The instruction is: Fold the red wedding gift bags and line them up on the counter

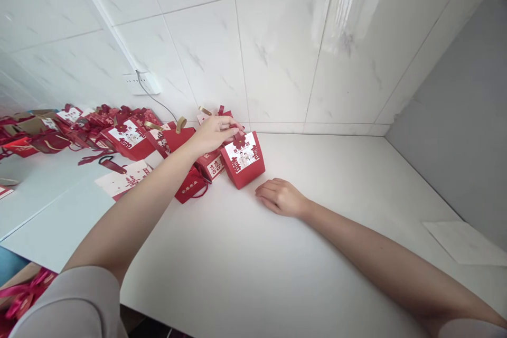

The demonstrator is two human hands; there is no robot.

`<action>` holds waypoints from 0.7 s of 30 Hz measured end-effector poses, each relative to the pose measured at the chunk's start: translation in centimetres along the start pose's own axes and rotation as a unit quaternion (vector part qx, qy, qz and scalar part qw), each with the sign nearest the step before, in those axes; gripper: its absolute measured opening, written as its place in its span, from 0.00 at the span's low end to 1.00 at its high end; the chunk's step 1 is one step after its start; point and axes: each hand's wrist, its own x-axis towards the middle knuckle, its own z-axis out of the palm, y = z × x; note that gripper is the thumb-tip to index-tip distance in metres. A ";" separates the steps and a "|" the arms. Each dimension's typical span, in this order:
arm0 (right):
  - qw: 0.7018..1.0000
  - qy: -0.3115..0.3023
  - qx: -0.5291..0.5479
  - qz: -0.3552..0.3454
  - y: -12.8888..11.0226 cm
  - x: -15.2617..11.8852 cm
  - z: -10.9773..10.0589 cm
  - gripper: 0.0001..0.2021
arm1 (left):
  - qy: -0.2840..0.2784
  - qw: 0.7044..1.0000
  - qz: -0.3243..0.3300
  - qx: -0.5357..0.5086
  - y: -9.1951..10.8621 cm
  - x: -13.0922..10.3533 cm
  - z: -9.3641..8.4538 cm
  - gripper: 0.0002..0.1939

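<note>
A red gift box [250, 173] with a white printed front and a dark red flower stands upright on the white table [237, 264]. My left hand [217, 132] is closed at the top of this box, its fingers around the ribbon there. Just right of the box, my right hand [279, 197] rests on the table with its fingers together and slightly curled, and nothing shows in it. Directly left of the box are a red box with a white label [215, 167] and a small red box with a cord handle [190, 186].
Several red gift boxes and bags [127, 140] line the tiled wall [277, 53] on the left. A white printed bag [127, 178] lies before them. A wall socket [141, 83] has a grey cable. White paper [467, 243] lies at the right; ribboned items [29, 293] sit lower left.
</note>
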 end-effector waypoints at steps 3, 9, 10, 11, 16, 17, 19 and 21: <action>0.999 0.033 -0.010 0.011 0.1 0.0 0.0 0.09 | -0.034 0.999 0.008 0.001 0.0 0.0 -1.0 0.10; 0.998 0.049 -0.004 0.034 0.2 -0.2 0.0 0.09 | -0.092 0.990 0.072 0.076 0.6 0.3 -1.6 0.13; 0.998 0.050 -0.004 0.037 0.3 -0.2 0.0 0.09 | -0.089 0.988 0.077 0.099 1.0 0.5 -1.6 0.13; 0.998 0.050 -0.003 0.040 0.3 -0.3 0.0 0.09 | -0.087 0.986 0.076 0.121 1.3 0.7 -1.5 0.13; 0.998 0.032 0.002 0.046 0.7 -0.4 0.2 0.10 | -0.140 0.961 0.057 0.231 2.3 2.7 -1.3 0.11; 0.999 0.029 0.002 0.046 0.8 -0.5 0.2 0.10 | -0.162 0.951 0.056 0.257 2.3 3.2 -1.2 0.11; 0.999 0.024 0.000 0.046 0.9 -0.5 0.2 0.10 | -0.208 0.925 0.045 0.314 1.9 4.3 -0.7 0.10; 0.999 0.018 -0.003 0.047 0.9 -0.5 0.1 0.10 | -0.238 0.903 0.017 0.358 1.5 5.4 -0.2 0.09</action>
